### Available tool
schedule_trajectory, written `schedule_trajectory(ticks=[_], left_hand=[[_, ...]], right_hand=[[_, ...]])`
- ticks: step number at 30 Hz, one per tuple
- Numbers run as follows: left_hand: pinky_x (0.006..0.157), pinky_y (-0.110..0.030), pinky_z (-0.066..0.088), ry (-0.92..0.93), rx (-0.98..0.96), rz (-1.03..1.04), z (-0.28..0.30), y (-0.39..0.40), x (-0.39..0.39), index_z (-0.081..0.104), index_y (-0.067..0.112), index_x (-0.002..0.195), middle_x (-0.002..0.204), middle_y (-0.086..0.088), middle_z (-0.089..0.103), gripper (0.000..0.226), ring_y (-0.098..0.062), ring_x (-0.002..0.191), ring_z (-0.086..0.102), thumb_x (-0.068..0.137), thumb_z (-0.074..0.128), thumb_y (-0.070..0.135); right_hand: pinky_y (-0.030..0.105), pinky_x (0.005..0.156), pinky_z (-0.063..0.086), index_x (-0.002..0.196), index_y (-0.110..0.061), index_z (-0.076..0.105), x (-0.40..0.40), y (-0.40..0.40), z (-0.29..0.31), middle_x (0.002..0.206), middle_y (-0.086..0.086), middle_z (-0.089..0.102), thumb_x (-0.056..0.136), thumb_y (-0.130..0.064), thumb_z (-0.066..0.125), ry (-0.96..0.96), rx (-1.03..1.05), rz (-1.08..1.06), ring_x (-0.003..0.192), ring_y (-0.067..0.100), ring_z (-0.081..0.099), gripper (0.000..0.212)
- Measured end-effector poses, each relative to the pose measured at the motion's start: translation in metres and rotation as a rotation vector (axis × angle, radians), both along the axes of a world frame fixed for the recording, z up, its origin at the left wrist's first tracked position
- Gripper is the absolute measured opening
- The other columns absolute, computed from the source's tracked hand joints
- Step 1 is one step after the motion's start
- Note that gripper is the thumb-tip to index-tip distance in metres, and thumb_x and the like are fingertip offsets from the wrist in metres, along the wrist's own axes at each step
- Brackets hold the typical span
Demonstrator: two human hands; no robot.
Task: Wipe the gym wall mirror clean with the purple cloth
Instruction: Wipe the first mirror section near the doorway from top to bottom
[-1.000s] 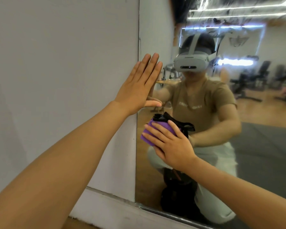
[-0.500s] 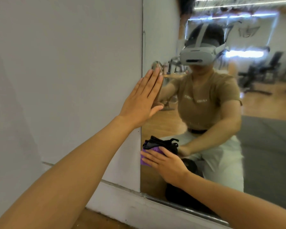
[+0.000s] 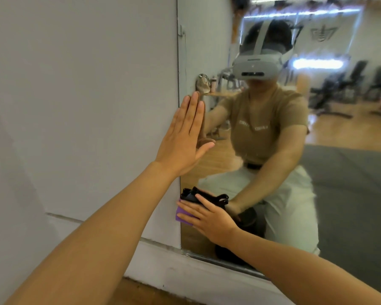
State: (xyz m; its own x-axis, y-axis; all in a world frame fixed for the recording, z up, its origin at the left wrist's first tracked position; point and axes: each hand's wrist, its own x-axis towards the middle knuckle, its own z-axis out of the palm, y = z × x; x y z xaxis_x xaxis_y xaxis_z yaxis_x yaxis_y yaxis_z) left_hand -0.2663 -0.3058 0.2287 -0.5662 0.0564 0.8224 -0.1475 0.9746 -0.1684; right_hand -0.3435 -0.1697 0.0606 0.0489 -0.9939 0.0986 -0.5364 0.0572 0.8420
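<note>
Mirror (image 3: 339, 194): wall-mounted pane filling the right half of the view; left edge runs vertically beside the white wall, bottom edge sits just above the baseboard.
Wall (image 3: 86, 95): plain white, left of the mirror, touching its edge.
Baseboard (image 3: 163, 260): white strip along the foot of the wall and under the mirror.
Floor (image 3: 141, 291): narrow strip of wood, bottom centre, below the baseboard.
Left hand (image 3: 183, 139): flat, fingers straight and together, thumb spread out; pressed upright across the seam where wall meets mirror, fingertips pointing up. Holds nothing.
Right hand (image 3: 209, 216): low on the mirror near its left edge, fingers extended and spread, laid flat over the cloth and pressing it to the glass.
Cloth (image 3: 182, 213): purple, folded into a pad, under the right fingers; only its left part shows past the fingertips. It lies against the lower left corner area of the mirror, just above the bottom edge.
Black item (image 3: 193, 194): dark strapped shape directly above the cloth at the fingertips; cannot tell whether it is a real object or a reflection.
Reflection (image 3: 266, 128): kneeling person in tan shirt and pale trousers, wearing a grey headset.
Reflected room: wood flooring, grey mat (image 3: 350, 183), dark gym machines (image 3: 339, 84) at the far right, blurred.
</note>
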Motion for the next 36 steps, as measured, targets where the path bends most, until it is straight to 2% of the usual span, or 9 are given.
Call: schedule_trajectory(ticks=[3, 6, 9, 14, 17, 22, 26, 30, 36], left_hand=[[0.126, -0.038, -0.007, -0.01, -0.003, 0.043, -0.001, -0.003, -0.002, -0.006, 0.0, 0.157, 0.167, -0.022, -0.006, 0.091, -0.024, 0.152, -0.017, 0.101, 0.032, 0.062], [0.124, -0.034, -0.014, -0.052, 0.024, 0.029, 0.0, -0.005, -0.003, -0.015, 0.004, 0.155, 0.166, -0.014, -0.016, 0.092, -0.018, 0.149, -0.028, 0.1, 0.028, 0.063], [0.123, -0.032, -0.016, -0.053, 0.043, 0.01, 0.0, -0.003, -0.002, -0.011, 0.002, 0.157, 0.165, -0.015, -0.017, 0.092, -0.018, 0.149, -0.026, 0.1, 0.031, 0.061], [0.123, -0.032, -0.014, -0.017, 0.079, -0.024, -0.002, 0.002, -0.003, -0.004, 0.0, 0.158, 0.167, -0.019, -0.01, 0.095, -0.021, 0.151, -0.022, 0.1, 0.038, 0.061], [0.125, -0.038, -0.01, 0.01, 0.088, -0.018, -0.002, 0.007, -0.005, -0.001, -0.002, 0.158, 0.167, -0.023, -0.006, 0.097, -0.032, 0.154, -0.013, 0.099, 0.04, 0.063], [0.125, -0.041, -0.012, 0.004, 0.102, 0.02, -0.004, 0.014, -0.006, -0.005, -0.003, 0.157, 0.166, -0.025, -0.008, 0.109, -0.038, 0.154, -0.01, 0.093, 0.04, 0.073], [0.123, -0.039, -0.016, -0.022, 0.104, 0.041, -0.003, 0.014, -0.007, -0.009, -0.004, 0.156, 0.165, -0.027, -0.01, 0.123, -0.039, 0.153, -0.011, 0.085, 0.042, 0.083], [0.124, -0.038, -0.015, 0.01, 0.096, 0.042, -0.005, 0.012, -0.01, -0.004, -0.005, 0.157, 0.165, -0.028, -0.006, 0.126, -0.038, 0.153, -0.01, 0.082, 0.044, 0.085], [0.125, -0.04, -0.009, 0.048, 0.074, 0.066, -0.009, 0.009, -0.013, 0.003, -0.005, 0.157, 0.165, -0.027, 0.0, 0.123, -0.034, 0.154, -0.009, 0.083, 0.037, 0.087]], right_hand=[[0.056, 0.097, -0.045, 0.151, -0.011, -0.028, -0.006, -0.001, -0.014, 0.157, 0.013, -0.035, 0.108, -0.038, 0.029, 0.046, 0.053, -0.004, 0.139, 0.03, -0.039, 0.076], [0.056, 0.105, -0.04, 0.161, -0.02, -0.005, -0.022, 0.005, -0.004, 0.165, 0.006, -0.017, 0.107, -0.04, 0.029, 0.088, 0.0, 0.077, 0.146, 0.025, -0.028, 0.067], [0.05, 0.123, -0.017, 0.161, -0.027, 0.021, -0.035, 0.014, 0.031, 0.167, -0.001, 0.01, 0.105, -0.04, 0.027, 0.056, -0.368, 0.14, 0.157, 0.018, 0.0, 0.058], [0.048, 0.125, 0.009, 0.157, -0.027, 0.038, -0.046, 0.044, 0.081, 0.165, 0.002, 0.029, 0.108, -0.042, 0.039, -0.046, -0.799, 0.223, 0.153, 0.018, 0.025, 0.051], [0.05, 0.126, 0.007, 0.158, -0.027, 0.036, -0.04, 0.043, 0.052, 0.167, 0.003, 0.024, 0.106, -0.042, 0.044, -0.095, -0.868, 0.172, 0.154, 0.019, 0.023, 0.055], [0.05, 0.124, -0.014, 0.162, -0.027, 0.014, -0.045, 0.049, -0.039, 0.171, 0.005, -0.003, 0.101, -0.05, 0.041, 0.045, -0.413, 0.105, 0.157, 0.024, -0.005, 0.071], [0.047, 0.125, -0.015, 0.161, -0.028, 0.019, -0.051, 0.055, -0.034, 0.17, 0.0, -0.002, 0.104, -0.046, 0.024, 0.059, -0.359, 0.11, 0.156, 0.02, -0.011, 0.06], [0.045, 0.126, -0.008, 0.16, -0.028, 0.022, -0.054, 0.068, 0.017, 0.171, 0.0, -0.005, 0.104, -0.044, 0.036, -0.031, -0.653, 0.096, 0.157, 0.014, -0.003, 0.06], [0.055, 0.124, 0.004, 0.159, -0.019, 0.034, -0.045, 0.07, 0.103, 0.166, 0.009, 0.019, 0.109, -0.04, 0.04, -0.176, -1.126, 0.067, 0.155, 0.023, 0.018, 0.054]])
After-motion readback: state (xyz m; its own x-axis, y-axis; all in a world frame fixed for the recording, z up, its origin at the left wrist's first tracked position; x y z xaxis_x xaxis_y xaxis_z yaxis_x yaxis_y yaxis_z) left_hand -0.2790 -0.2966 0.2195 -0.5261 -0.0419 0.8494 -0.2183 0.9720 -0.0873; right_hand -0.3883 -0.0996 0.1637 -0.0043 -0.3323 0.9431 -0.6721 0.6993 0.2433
